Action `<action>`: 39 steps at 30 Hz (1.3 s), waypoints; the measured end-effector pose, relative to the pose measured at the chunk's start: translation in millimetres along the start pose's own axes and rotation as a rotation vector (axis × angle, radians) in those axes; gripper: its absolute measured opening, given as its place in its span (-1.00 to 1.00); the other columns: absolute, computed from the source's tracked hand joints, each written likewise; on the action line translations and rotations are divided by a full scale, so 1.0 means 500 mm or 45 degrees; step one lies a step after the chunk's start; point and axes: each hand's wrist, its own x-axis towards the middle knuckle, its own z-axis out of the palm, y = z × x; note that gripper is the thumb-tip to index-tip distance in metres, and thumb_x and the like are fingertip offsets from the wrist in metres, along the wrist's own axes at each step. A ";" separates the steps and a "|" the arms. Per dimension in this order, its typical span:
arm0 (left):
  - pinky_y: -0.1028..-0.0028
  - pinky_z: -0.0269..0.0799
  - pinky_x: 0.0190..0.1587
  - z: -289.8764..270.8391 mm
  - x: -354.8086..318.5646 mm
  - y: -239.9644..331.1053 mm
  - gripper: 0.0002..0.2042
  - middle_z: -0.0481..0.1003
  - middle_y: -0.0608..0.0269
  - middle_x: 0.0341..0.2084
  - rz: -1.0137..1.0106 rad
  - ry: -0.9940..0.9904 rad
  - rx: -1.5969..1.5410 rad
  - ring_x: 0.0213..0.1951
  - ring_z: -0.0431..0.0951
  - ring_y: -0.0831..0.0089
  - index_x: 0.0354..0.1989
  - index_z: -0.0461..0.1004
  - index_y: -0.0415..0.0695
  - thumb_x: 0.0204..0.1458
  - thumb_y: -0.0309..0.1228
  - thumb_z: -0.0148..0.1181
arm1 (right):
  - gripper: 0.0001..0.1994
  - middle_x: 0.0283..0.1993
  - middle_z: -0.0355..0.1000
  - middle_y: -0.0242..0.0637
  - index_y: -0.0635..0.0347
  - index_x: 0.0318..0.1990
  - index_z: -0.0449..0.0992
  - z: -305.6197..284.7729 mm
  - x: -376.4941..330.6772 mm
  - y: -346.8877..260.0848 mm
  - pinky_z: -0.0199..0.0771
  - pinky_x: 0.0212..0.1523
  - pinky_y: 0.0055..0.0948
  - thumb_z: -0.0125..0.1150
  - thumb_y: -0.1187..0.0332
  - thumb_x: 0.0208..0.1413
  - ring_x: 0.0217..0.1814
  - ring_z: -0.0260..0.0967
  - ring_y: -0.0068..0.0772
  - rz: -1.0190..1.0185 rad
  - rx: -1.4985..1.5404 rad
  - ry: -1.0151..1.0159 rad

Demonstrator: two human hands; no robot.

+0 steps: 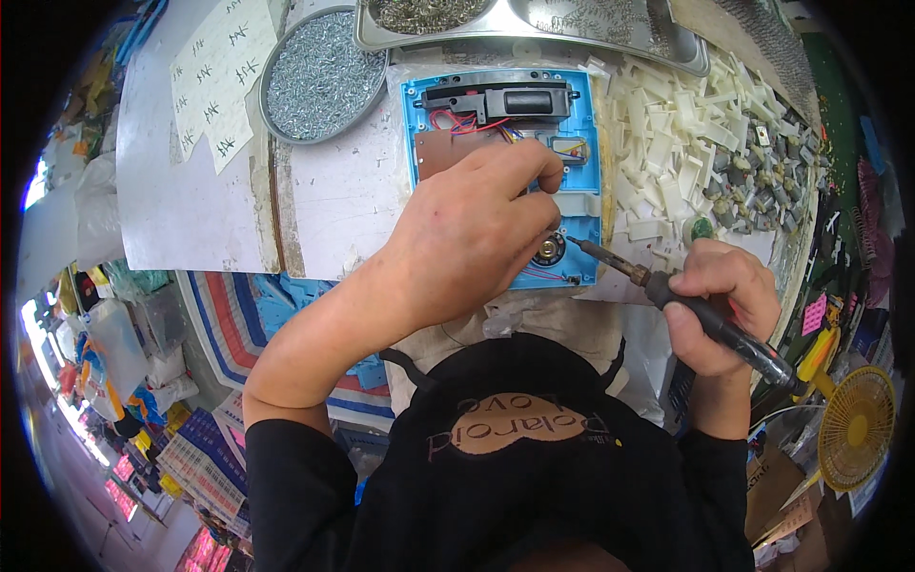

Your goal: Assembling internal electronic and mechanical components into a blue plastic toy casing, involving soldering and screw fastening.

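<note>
A blue plastic housing [592,172] lies open on the bench, with wires, a black module [527,103], a brown board [434,153] and a small round speaker [549,250] inside it. Over its middle reaches my left hand [481,224], fingers curled inward and thumb side near the speaker; whatever is pinched there is hidden. In my right hand [724,300] is a black electric screwdriver [710,324], gripped around its handle and slanting up to the left. The tip of this tool comes down at the housing's right part, just beside the speaker.
A round tray of small silver screws [324,76] stands at the far left, near a marked paper sheet [219,76]. Metal trays [534,38] of small parts line the back. Piled at right are white plastic pieces [667,162] and grey parts [762,191]; a yellow fan [856,429] stands lower right.
</note>
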 end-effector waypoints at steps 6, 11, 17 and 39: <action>0.32 0.46 -0.27 -0.002 0.000 0.001 -0.81 0.43 0.21 -0.26 0.009 -0.007 0.020 -0.30 0.50 0.24 -0.39 0.50 -0.17 -0.19 -0.61 0.36 | -0.81 -0.69 0.19 -0.47 0.21 -0.37 0.51 -0.009 -0.012 -0.005 -0.02 -0.65 -0.52 0.37 0.42 -0.17 -0.71 0.09 -0.55 -0.010 0.002 0.058; 0.32 0.48 -0.26 -0.012 -0.006 -0.001 -0.81 0.45 0.21 -0.27 0.021 -0.073 0.101 -0.26 0.53 0.22 -0.39 0.50 -0.16 -0.19 -0.60 0.37 | -0.80 -0.69 0.19 -0.47 0.21 -0.36 0.51 -0.012 -0.016 -0.004 -0.03 -0.65 -0.52 0.38 0.40 -0.16 -0.71 0.09 -0.55 -0.003 0.016 0.072; 0.33 0.51 -0.27 -0.023 -0.014 -0.001 -0.78 0.47 0.23 -0.27 0.024 -0.104 0.126 -0.24 0.56 0.22 -0.34 0.53 -0.15 -0.20 -0.57 0.39 | -0.80 -0.69 0.18 -0.47 0.21 -0.35 0.51 -0.015 -0.012 -0.003 -0.03 -0.65 -0.51 0.39 0.39 -0.15 -0.71 0.09 -0.55 -0.014 0.002 0.039; 0.35 0.50 -0.32 -0.005 -0.014 -0.004 -0.87 0.44 0.27 -0.26 -0.013 0.051 0.014 -0.30 0.56 0.28 -0.40 0.50 -0.14 -0.14 -0.53 0.30 | -0.81 -0.70 0.22 -0.43 0.23 -0.36 0.52 0.008 0.010 0.004 0.02 -0.66 -0.49 0.38 0.44 -0.18 -0.72 0.11 -0.49 -0.086 0.003 -0.011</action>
